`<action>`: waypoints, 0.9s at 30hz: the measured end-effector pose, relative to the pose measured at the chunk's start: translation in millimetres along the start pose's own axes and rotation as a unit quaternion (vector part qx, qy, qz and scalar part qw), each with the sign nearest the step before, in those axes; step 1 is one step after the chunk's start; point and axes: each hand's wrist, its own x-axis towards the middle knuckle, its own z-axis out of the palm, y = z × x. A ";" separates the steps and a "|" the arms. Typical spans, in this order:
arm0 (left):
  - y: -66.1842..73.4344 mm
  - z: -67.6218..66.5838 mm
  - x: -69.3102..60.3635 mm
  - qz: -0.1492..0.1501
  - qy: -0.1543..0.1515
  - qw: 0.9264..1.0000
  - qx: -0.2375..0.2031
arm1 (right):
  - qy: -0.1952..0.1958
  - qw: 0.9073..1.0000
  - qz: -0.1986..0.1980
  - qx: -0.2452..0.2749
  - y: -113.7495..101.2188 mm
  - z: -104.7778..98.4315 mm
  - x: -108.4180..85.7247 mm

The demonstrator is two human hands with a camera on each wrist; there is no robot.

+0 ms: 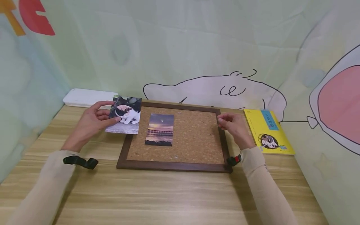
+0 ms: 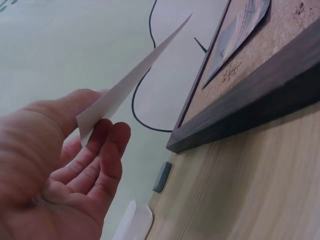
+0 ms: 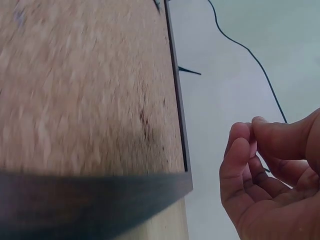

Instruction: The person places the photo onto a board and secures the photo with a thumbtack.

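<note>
A left hand (image 1: 91, 117), left of centre in the head view, grasps a glossy rectangular photo print of a black-and-white cat (image 1: 130, 115) by its left side, thumb on the picture face. The print hangs in the air, its long axis seemingly running up and down the frame, its right part overlapping the upper-left corner of a rectangular tan corkboard with a dark brown wooden border (image 1: 197, 137). The board therefore lies to the right of the left hand, the nearer hand to the print.

On the cork, left of centre, lies a small upright photo print of a purple sunset over a pier (image 1: 159, 132); bare cork fills the right.

At the board's right edge, apart from it, is the right hand (image 1: 234, 126), thumb meeting fingertips; whether something tiny is pinched there, I cannot tell.

Farther out on the pale wood-grain worktop (image 1: 168, 193): a long white case (image 1: 90, 97), upper left, and a yellow book (image 1: 256, 131), right.
</note>
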 end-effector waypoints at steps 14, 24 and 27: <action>21.9 34.5 12.4 0.026 -0.039 0.998 -0.032 | -0.011 1.000 0.005 0.024 -12.9 17.4 4.1; 38.6 69.0 23.2 0.031 -0.062 0.997 -0.036 | -0.025 0.999 -0.017 0.035 -14.9 22.8 3.3; 43.7 79.1 24.2 0.043 -0.068 0.997 -0.020 | -0.029 0.999 -0.015 0.038 -14.6 23.6 3.6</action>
